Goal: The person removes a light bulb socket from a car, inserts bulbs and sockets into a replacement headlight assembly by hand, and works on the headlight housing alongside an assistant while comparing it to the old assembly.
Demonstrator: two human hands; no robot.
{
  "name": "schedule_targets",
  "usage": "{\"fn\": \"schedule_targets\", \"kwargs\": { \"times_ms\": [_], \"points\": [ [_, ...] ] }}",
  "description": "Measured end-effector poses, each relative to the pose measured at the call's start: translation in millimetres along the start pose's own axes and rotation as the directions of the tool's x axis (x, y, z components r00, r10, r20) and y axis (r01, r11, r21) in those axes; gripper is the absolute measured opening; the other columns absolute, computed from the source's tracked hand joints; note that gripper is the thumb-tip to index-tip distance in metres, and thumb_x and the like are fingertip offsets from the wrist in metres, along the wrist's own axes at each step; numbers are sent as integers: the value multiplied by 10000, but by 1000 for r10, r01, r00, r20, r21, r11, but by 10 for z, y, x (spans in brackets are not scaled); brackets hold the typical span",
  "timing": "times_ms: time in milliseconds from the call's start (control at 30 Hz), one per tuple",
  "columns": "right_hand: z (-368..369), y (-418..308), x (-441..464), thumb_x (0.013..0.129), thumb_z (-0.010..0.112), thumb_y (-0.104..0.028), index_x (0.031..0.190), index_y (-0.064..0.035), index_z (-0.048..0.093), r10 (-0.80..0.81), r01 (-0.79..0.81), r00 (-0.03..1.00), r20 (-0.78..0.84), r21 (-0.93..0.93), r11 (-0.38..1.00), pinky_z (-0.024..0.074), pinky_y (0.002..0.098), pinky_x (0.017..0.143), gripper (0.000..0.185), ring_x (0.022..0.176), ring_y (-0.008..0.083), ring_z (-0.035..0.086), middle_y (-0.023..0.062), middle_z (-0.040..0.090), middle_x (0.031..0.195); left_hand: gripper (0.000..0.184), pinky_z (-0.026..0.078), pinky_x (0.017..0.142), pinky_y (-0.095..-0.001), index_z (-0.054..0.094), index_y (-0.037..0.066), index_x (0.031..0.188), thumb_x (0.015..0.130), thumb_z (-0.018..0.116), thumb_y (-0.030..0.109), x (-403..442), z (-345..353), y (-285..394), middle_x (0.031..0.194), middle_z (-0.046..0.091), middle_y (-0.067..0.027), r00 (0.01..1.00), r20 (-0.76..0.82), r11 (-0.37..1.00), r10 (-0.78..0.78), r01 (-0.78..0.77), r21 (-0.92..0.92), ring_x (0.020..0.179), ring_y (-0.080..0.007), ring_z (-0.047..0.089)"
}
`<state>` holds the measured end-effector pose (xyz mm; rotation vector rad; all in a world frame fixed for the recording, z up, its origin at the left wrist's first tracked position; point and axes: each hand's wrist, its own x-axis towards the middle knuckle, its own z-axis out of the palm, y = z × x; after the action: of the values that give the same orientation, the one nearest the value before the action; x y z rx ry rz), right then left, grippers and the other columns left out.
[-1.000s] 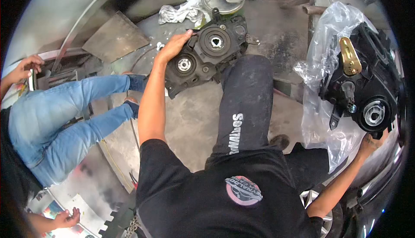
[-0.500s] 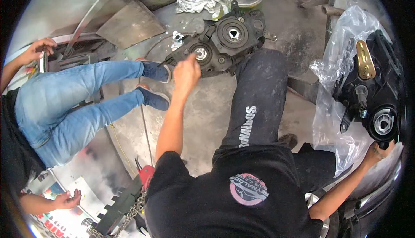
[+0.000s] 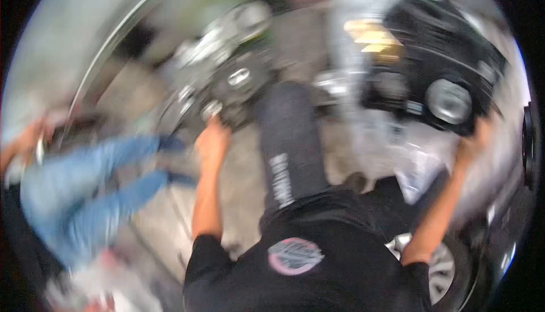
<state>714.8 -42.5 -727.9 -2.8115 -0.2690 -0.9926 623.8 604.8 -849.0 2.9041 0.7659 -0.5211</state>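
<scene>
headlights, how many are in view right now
2. The left headlight is beside the knee; the right headlight is at the picture's right, next to clear plastic. The blur may hide others.

Behind the left housing [image 3: 238, 78] lie the cloth [image 3: 207, 45] and tub [image 3: 252, 18], with the plate [image 3: 131, 93] to its left. The left hand [image 3: 213, 142] is just before it; to its right, past the knee [image 3: 286, 99], are the plastic sheet [image 3: 417, 167] and right housing [image 3: 437, 45].

Black headlight [image 3: 430, 62], gold-patched, second headlight [image 3: 233, 88], blurred
</scene>
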Motion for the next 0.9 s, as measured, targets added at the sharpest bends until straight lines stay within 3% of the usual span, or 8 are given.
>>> {"fn": "schedule_targets", "kwargs": {
  "times_ms": [67,133,167,200,300,400,733,900],
  "points": [
    [-77,-289,93,856,662,-18,1419,-116,674,52,-55,998,-37,-72,996,416,468,1152,571,1350,360,585,193,722,1302,604,557,763,-549,540,58,1445,898,685,269,-35,16,90,951,747,-273,999,-34,999,39,-39,4,872,-458,725],
    [-188,-528,242,826,642,11,1447,-159,661,255,-253,967,-13,62,965,442,477,1121,644,1396,418,537,278,491,1560,693,542,763,-563,453,-8,1508,906,694,236,99,359,-186,911,723,-294,954,-180,970,240,-231,71,846,-479,704],
    [-180,-487,233,827,627,21,1438,-152,664,200,-201,979,-27,-44,979,474,467,1084,636,1393,466,522,325,363,1624,713,539,782,-567,442,-39,1510,911,699,251,141,424,-249,906,720,-296,944,-188,962,270,-254,101,858,-489,699],
    [-201,-563,244,889,651,14,1438,-156,662,300,-299,954,-9,76,951,398,470,1199,574,1465,467,452,293,390,1627,718,536,791,-570,435,-40,1513,912,700,252,123,408,-251,916,719,-298,944,-176,959,279,-266,95,874,-491,698],
    [-195,-539,241,822,611,20,1410,-89,639,275,-269,960,-60,83,959,428,500,1175,598,1438,505,464,350,422,1568,740,534,814,-571,407,-39,1529,918,701,258,88,342,-232,949,718,-308,953,-149,962,265,-252,104,914,-493,696],
    [-255,-573,261,810,603,28,1407,-55,607,382,-344,921,-74,302,889,420,516,1182,602,1451,511,446,342,430,1567,762,536,834,-568,378,-37,1544,922,700,264,81,306,-263,984,717,-318,949,-144,959,281,-270,90,937,-496,694],
    [-207,-545,279,815,625,38,1474,-166,597,207,-207,976,-64,19,978,429,535,1173,691,1401,595,439,406,400,1533,844,536,862,-572,310,-7,1595,899,703,263,104,341,-360,1021,720,-320,955,-94,958,282,-275,77,966,-499,692],
    [-223,-615,341,819,621,38,1451,-143,617,288,-283,955,-65,80,956,435,555,1161,658,1402,596,434,409,387,1539,847,546,872,-563,297,-19,1599,910,702,263,60,271,-279,1030,721,-327,973,-86,973,215,-206,102,967,-492,705]
  ]
}}
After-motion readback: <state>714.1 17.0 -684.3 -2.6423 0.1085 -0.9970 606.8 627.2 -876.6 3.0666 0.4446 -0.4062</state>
